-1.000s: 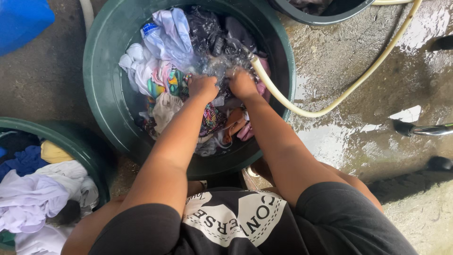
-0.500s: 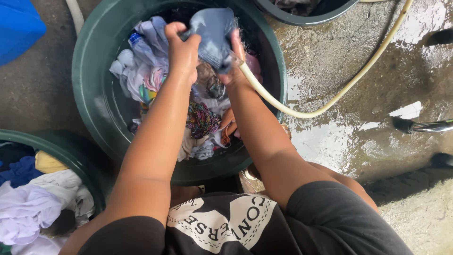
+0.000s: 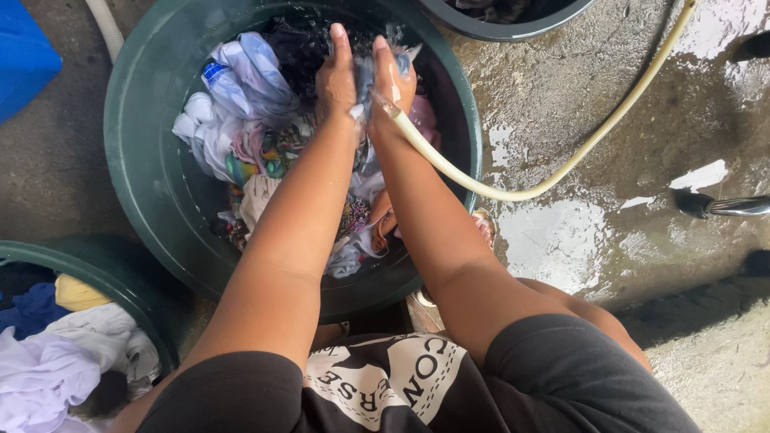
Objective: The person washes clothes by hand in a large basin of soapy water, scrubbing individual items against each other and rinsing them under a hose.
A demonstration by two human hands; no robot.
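A large dark green tub (image 3: 136,184) holds water and several wet clothes (image 3: 241,104) in white, pale blue and bright prints. Over its far side my left hand (image 3: 335,76) and my right hand (image 3: 391,76) are pressed flat together, fingers pointing away from me. A wet pale blue-grey cloth (image 3: 365,80) is squeezed between the palms, only its edge showing. A cream hose (image 3: 513,192) runs over the tub's right rim and ends right by my right wrist.
A second green tub (image 3: 120,273) with dry-looking white, purple and yellow clothes stands at the lower left. A dark basin (image 3: 513,32) sits at the top. A blue container (image 3: 24,56) is at the upper left. The concrete floor is wet on the right, where a metal leg (image 3: 722,207) stands.
My hands were down in the water, then lifted a blue-grey cloth spread between them. Now the palms have closed together on the cloth, lower over the tub.
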